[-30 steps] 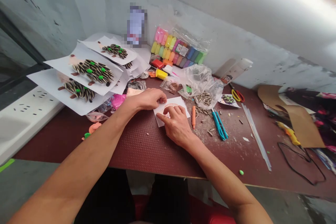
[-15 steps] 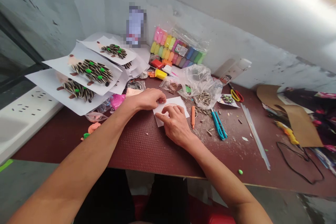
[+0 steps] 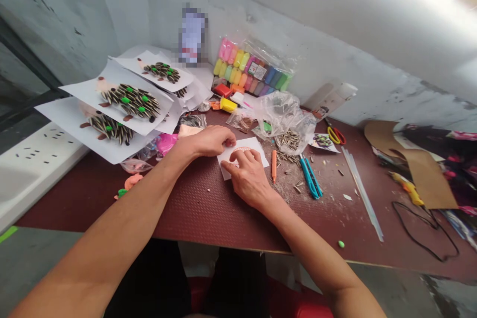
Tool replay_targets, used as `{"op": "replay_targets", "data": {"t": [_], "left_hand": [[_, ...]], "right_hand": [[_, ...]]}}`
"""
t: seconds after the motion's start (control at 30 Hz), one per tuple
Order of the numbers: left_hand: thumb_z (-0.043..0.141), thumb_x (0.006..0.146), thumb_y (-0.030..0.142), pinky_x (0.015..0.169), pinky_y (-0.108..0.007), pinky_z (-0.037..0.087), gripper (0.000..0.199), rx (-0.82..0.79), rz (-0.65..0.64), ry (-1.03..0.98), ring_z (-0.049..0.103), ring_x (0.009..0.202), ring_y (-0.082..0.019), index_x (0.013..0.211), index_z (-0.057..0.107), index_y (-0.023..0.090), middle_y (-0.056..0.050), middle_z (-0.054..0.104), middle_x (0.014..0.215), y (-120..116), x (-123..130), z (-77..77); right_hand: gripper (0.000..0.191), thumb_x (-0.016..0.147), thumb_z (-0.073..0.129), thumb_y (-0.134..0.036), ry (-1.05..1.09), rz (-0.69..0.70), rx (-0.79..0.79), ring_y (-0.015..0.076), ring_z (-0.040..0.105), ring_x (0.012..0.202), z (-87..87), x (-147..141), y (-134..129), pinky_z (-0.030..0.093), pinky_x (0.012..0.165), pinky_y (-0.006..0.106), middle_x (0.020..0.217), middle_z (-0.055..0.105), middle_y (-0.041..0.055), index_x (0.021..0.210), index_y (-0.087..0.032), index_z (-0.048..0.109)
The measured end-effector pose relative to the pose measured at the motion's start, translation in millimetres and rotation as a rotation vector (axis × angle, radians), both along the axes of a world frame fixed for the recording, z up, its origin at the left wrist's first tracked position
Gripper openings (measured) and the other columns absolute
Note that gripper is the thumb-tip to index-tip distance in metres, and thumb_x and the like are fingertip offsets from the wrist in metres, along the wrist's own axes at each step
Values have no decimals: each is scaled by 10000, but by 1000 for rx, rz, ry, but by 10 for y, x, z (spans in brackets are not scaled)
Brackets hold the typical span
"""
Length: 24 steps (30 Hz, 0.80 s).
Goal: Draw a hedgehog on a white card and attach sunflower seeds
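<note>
A small white sheet of paper (image 3: 262, 153) lies flat on the table, with a curved brown, ridged outline (image 3: 243, 148) on it, partly covered by my fingers. My left hand (image 3: 216, 140) rests at the sheet's upper left edge, fingers curled down and tips pressed together. Over the middle of the paper is my right hand (image 3: 250, 176), its fingers bent and thumb and index tips close together at a pale patch. Whatever lies between the fingertips of either hand is too small or hidden to name. An orange marker (image 3: 274, 166) lies just right of the paper.
Sheets with seed-covered hedgehogs (image 3: 130, 102) are stacked at left beside a white power strip (image 3: 44, 159). Behind are coloured clay packs (image 3: 253, 67) and a plastic bag of striped seeds (image 3: 290, 139). A teal cutter (image 3: 311, 179), scissors (image 3: 335, 135), glue sticks (image 3: 363, 196) and glue gun (image 3: 408, 189) lie right.
Both hands stay at the paper; my right hand's fingers and wrist have shifted very slightly. Nothing else on the table has visibly moved.
</note>
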<state>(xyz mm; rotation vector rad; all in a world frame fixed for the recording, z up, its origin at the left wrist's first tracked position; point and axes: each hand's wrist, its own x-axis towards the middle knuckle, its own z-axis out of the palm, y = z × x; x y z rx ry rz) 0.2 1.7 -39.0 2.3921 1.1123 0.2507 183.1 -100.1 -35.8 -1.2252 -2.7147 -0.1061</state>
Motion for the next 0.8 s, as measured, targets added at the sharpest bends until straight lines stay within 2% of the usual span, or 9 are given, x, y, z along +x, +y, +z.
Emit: {"op": "replay_targets", "data": {"t": [0.27, 0.57, 0.8], "left_hand": [[603, 763, 95, 944, -285, 519, 408, 0, 7, 14, 706, 1077, -221, 1128, 758, 192, -64, 782, 1152, -12, 5, 24], [631, 753, 143, 925, -303, 524, 374, -19, 6, -18, 705, 1058, -233, 1102, 755, 190, -67, 779, 1127, 2, -16, -6], [600, 771, 130, 914, -289, 525, 366, 11, -12, -43, 707, 1033, -213, 1095, 755, 202, -55, 784, 1113, 21, -32, -41]], "right_hand": [[367, 980, 493, -94, 36, -26, 67, 228, 513, 1034, -40, 48, 2, 316, 986, 401, 1154, 655, 87, 1221, -243, 726], [399, 980, 500, -112, -25, -25, -48, 246, 475, 1029, 12, -23, -5, 294, 1001, 425, 1169, 629, 111, 1300, -237, 703], [427, 997, 463, -114, 6, -149, -2, 238, 472, 990, 41, 105, 22, 288, 964, 410, 1129, 624, 102, 1309, -278, 705]]}}
